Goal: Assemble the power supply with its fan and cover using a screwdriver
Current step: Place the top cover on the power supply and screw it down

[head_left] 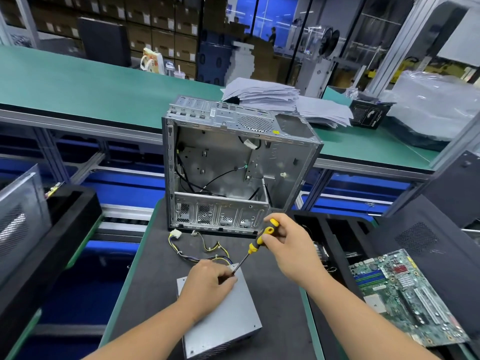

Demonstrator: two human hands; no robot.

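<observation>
The grey metal power supply (228, 315) lies flat on the dark mat in front of me, cover side up. Its yellow and black wire bundle (205, 252) trails from its far end toward the case. My left hand (207, 284) rests on the far corner of the cover, its fingers pinched round the screwdriver tip. My right hand (288, 242) grips the yellow and black handle of the screwdriver (255, 244). The shaft slants down to the left onto that corner. The fan is not visible.
An open, empty computer case (233, 165) stands just beyond the power supply. A green motherboard (405, 294) lies to the right beside black foam trays (335, 245). Stacked papers (280, 100) sit on the green bench behind. A black tray (59, 219) is at the left.
</observation>
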